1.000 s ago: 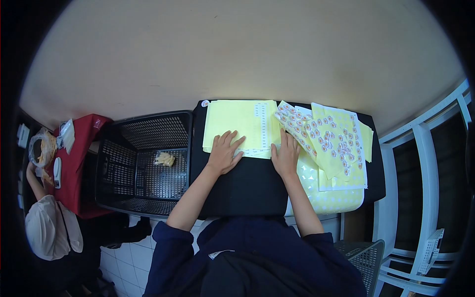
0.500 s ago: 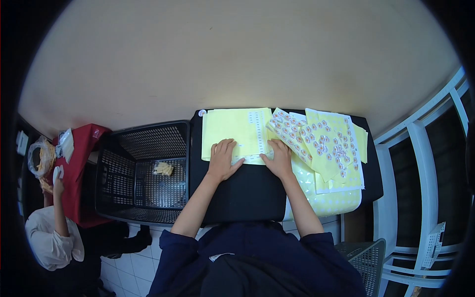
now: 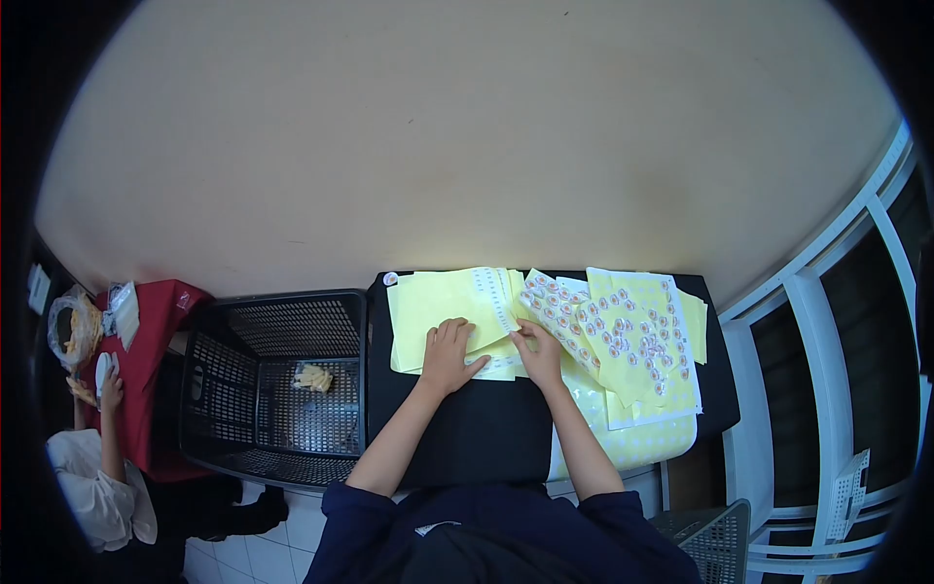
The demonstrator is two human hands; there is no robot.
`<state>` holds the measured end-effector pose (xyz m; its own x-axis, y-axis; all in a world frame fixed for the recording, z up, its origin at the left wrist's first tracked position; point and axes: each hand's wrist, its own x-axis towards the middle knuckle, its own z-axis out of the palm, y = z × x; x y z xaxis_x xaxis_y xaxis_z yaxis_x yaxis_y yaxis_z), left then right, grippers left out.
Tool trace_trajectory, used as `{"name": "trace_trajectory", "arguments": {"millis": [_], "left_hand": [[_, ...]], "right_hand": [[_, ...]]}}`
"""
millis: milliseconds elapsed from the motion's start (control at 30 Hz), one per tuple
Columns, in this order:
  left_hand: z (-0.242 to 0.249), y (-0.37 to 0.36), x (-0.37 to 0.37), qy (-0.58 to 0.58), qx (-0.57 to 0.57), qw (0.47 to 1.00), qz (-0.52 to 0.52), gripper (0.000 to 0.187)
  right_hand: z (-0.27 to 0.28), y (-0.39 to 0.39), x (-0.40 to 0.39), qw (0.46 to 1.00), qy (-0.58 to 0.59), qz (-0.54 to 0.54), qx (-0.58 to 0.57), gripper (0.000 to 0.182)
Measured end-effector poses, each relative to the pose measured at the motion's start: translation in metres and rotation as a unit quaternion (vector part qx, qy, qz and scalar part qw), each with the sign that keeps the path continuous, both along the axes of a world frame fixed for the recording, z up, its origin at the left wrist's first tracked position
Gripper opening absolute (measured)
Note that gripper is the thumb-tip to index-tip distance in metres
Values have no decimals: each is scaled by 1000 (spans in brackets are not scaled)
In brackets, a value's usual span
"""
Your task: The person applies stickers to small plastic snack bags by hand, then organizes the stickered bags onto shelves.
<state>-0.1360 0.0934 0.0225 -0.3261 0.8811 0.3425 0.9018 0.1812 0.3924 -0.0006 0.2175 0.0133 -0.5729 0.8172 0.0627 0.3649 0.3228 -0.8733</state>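
Observation:
A stack of yellow sheets (image 3: 438,300) lies on the black-covered table; its top sheet carries a strip of small printed labels along the right side. My left hand (image 3: 448,360) rests flat on the sheets near their front edge, fingers stretched out. With thumb and fingertips, my right hand (image 3: 540,354) pinches the front right corner of the top sheet, which is raised and skewed over the ones below. Right of this hand are yellow sticker sheets (image 3: 632,336) bearing several round red-and-white stickers, overlapping at angles. A single round sticker (image 3: 391,278) is at the table's far left corner.
To the left stands a black plastic crate (image 3: 362,389) with a small bag of pale yellow pieces (image 3: 313,378) inside. Beyond it, a co-worker (image 3: 97,487) sits at a red-covered table (image 3: 146,380). A grey basket (image 3: 715,545) is at lower right, beside white metal railing (image 3: 827,380).
My right hand has closed on the top sheet's corner and lifted it, turning the sheet askew. My left hand stays on the stack. The view has tilted upward.

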Motion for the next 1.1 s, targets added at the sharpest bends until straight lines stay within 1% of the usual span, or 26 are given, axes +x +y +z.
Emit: {"name": "trace_trajectory", "arguments": {"millis": [33, 67, 100, 133, 167, 200, 233, 267, 300, 333, 400, 433, 467, 500, 533, 567, 633, 667, 700, 767, 800, 867, 933, 1000, 1033, 1100], "left_hand": [[0, 1, -1, -6, 3, 1000, 3, 45], [-2, 2, -3, -9, 0, 1000, 4, 45], [-5, 5, -6, -25, 17, 1000, 4, 37], [-7, 7, -9, -41, 34, 999, 2, 29], [-9, 10, -12, -42, 32, 999, 2, 29], [-8, 11, -14, -80, 57, 995, 16, 24], [-7, 13, -16, -117, 80, 989, 30, 20], [-6, 14, -18, -127, 103, 986, 19, 18], [-6, 14, -19, -128, 101, 986, 19, 18], [-6, 13, -21, -127, 104, 986, 2, 20], [-4, 12, -22, -128, 103, 986, -15, 21], [-2, 10, -22, -99, 81, 991, -30, 24], [0, 9, -22, -70, 60, 995, -45, 28], [3, 8, -22, -72, 57, 995, -45, 28], [6, 7, -22, -79, 34, 995, -56, 33], [7, 7, -23, -85, 11, 994, -66, 38], [7, 7, -24, -72, 16, 994, -75, 41], [8, 8, -25, -75, 19, 992, -97, 40], [9, 8, -26, -79, 21, 990, -118, 39], [13, 9, -28, -84, 15, 987, -134, 38], [14, 9, -29, -90, 8, 985, -149, 37], [15, 9, -32, -83, 7, 985, -149, 39], [19, 9, -33, -75, 5, 986, -151, 41], [24, 9, -33, -98, -7, 985, -141, 51], [26, 9, -33, -99, -8, 985, -141, 51], [29, 11, -32, -63, -40, 984, -164, 52]], "right_hand": [[-2, 2, -3, 996, 81, 18, -40, 37], [-5, 3, -5, 983, 161, 36, -80, 44], [0, 2, -3, 983, 158, 36, -83, 44], [13, -1, 1, 989, 133, 67, 4, 51], [20, -2, 4, 985, 106, 97, 91, 59], [15, 1, 6, 986, 67, 105, 114, 68], [10, 4, 8, 986, 66, 104, 112, 68], [4, 7, 11, 982, 3, 119, 145, 64], [3, 9, 13, 973, -60, 135, 176, 60], [2, 10, 15, 974, -61, 135, 173, 60], [0, 13, 16, 961, -70, 193, 186, 48], [-1, 12, 17, 962, -72, 193, 180, 48], [-1, 12, 16, 966, -67, 188, 167, 43], [2, 13, 15, 969, -62, 183, 155, 38], [4, 14, 13, 971, -60, 180, 147, 31], [7, 15, 12, 971, -61, 180, 144, 31], [13, 16, 10, 969, -65, 191, 145, 26], [0, 16, 8, 960, -13, 145, 238, 20], [1, 15, 6, 960, -13, 145, 237, 20], [3, 15, 4, 981, 67, 96, 156, 16], [6, 15, 4, 981, 67, 96, 155, 16], [13, 17, 3, 986, 80, 84, 119, 14], [17, 17, 2, 986, 79, 80, 120, 13], [20, 17, 2, 987, 78, 76, 121, 13], [21, 17, 2, 989, 69, 70, 114, 13], [20, 18, 0, 990, 60, 64, 107, 14]]}}
